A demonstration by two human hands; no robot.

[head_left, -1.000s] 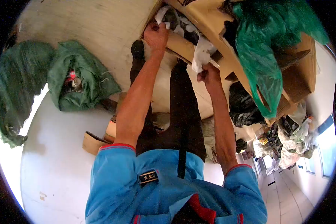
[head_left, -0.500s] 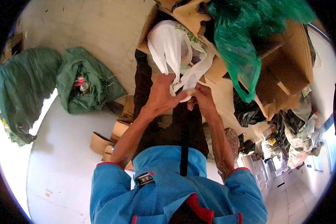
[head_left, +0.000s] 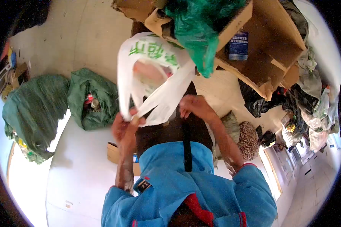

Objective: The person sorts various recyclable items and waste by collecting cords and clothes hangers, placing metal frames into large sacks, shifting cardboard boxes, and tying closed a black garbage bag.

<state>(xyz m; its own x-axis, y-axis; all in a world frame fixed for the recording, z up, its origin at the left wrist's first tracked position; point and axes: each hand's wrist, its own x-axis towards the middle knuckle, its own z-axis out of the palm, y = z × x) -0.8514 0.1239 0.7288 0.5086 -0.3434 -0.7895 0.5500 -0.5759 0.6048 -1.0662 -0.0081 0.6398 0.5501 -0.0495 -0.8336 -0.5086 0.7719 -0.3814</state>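
A white plastic bag (head_left: 166, 92) with green printing hangs in front of my body, with something reddish showing inside it. My left hand (head_left: 128, 126) is closed on the bag's handles at its lower left. My right hand (head_left: 195, 108) is just right of the bag, its fingers curled downward; whether they hold anything is too unclear to tell. Above the right hand, a green plastic bag (head_left: 199, 41) hangs over the edge of a cardboard box.
An open cardboard box (head_left: 261, 56) with a blue packet (head_left: 238, 46) inside is at the upper right. Green sacks (head_left: 38, 109) stand on the left, one open with cans (head_left: 94, 104). Black bags (head_left: 255, 102) and a patterned round thing (head_left: 248, 140) lie to the right.
The white bag has come up out of the box area and moved left with my left hand. My right hand has come away from its handles. The view has shifted.
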